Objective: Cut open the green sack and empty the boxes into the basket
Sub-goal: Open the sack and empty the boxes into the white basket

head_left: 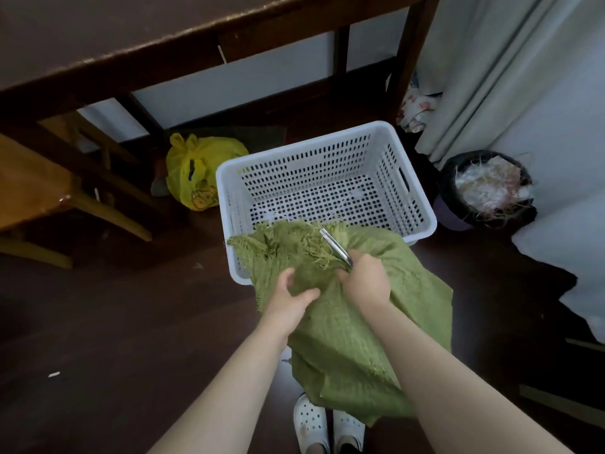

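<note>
A green woven sack (353, 322) hangs in front of me, its frayed top edge draped over the near rim of a white perforated plastic basket (327, 181). My left hand (289, 298) grips the bunched sack fabric just below the frayed edge. My right hand (365, 280) holds a pair of metal scissors (335, 247), blades pointing up and left into the frayed threads. The basket's inside shows only its holed bottom. No boxes are visible; the sack hides whatever it holds.
A yellow plastic bag (196, 172) lies left of the basket under a dark wooden table (131, 37). A black bin (484, 188) full of waste stands at right beside a curtain (484, 67). A wooden chair (42, 188) is at left. My white shoes (327, 424) are below.
</note>
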